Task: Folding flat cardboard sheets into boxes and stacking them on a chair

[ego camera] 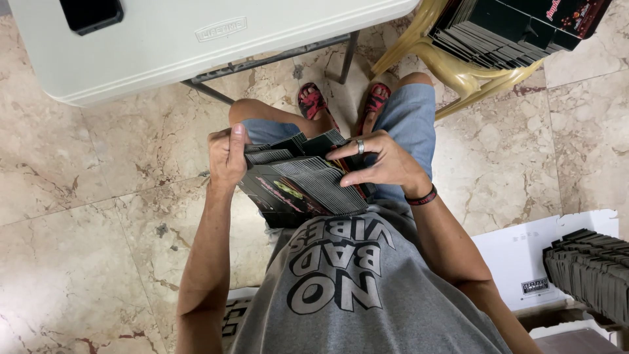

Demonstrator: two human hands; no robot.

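Both hands hold a stack of flat dark cartons (298,187) in the lap, over the knees. The left hand (227,156) grips its left end, fingers curled round. The right hand (380,162) — ring on one finger — rests on top, fingertips pressing the fanned edges. Ahead stands a white table (196,46); more cartons lie on a yellow chair (458,72).

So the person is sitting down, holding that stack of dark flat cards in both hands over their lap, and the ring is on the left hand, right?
Not quite. The head view shows the ring on the right hand, not the left hand. The rest stands: the person sits and holds the stack of dark flat cards in both hands over the lap.
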